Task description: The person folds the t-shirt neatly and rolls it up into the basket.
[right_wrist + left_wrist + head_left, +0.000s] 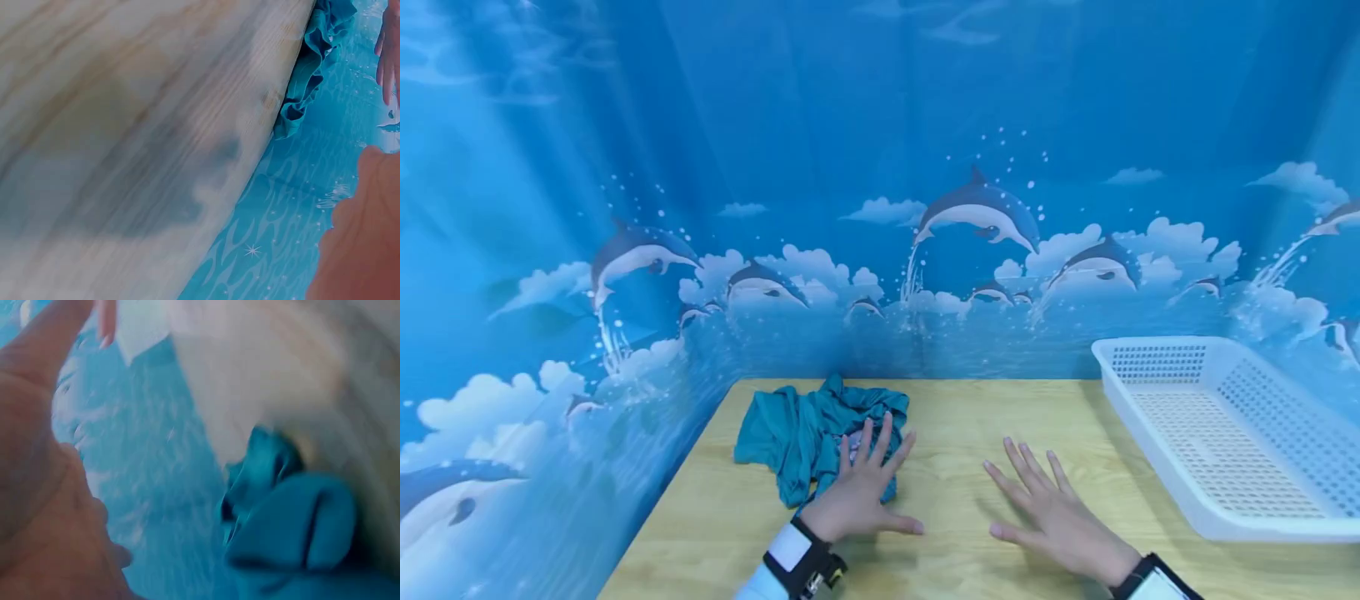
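A crumpled teal cloth [786,437], with a small patterned patch showing near its middle, lies at the table's back left. My left hand [865,492] is spread over the cloth's front right part and hides some of it; whether it touches the fabric I cannot tell. Its fingers are straight and hold nothing. To the right, my right hand [1052,517] hovers above the table with fingers spread and nothing in them. In the left wrist view the teal cloth [294,525] appears close beside the hand. The right wrist view shows the cloth [306,75] farther off.
A white plastic basket [1157,450] with perforated walls stands at the right of the wooden table [955,433]. Behind and to the left hangs a blue curtain [850,125] printed with dolphins. Both wrists wear black straps.
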A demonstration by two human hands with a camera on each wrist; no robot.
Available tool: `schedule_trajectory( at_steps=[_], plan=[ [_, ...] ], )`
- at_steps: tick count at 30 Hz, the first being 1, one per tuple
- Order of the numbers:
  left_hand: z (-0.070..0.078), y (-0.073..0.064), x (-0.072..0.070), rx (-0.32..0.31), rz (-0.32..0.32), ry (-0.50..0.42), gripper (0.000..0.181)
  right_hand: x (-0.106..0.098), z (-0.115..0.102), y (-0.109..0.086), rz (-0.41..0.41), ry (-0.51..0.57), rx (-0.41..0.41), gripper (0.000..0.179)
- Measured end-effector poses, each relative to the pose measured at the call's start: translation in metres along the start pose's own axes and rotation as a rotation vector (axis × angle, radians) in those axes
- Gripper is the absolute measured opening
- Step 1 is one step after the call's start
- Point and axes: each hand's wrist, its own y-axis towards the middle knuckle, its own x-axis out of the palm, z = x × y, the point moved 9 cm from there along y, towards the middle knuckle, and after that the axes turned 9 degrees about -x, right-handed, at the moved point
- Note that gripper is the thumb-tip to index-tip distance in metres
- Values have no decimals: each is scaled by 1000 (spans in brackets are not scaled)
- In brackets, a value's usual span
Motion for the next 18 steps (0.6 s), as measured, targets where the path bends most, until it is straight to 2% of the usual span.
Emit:
schedule_trajectory(
  at_steps=[3,6,9,11,13,15,18],
  plan=[
    [-22,-9,-20,-66,16,-80,120,3,1,9,-20,38,16,76],
    [-45,-16,-38,-143,4,-155,115,5,3,18,-48,110,52,82],
    [-75,-23,-50,-247,6,-204,95,11,0,36,-120,185,97,76],
    [-94,-27,-56,-303,37,-227,76,18,-7,51,-178,212,96,61],
    [-112,-31,-60,-343,82,-241,59,27,-19,68,-220,215,61,45],
    [-126,-33,-62,-359,129,-245,47,38,-35,85,-239,218,-10,35],
    [-142,-33,-56,-376,167,-236,38,58,-59,106,-257,249,-101,31]
  ],
)
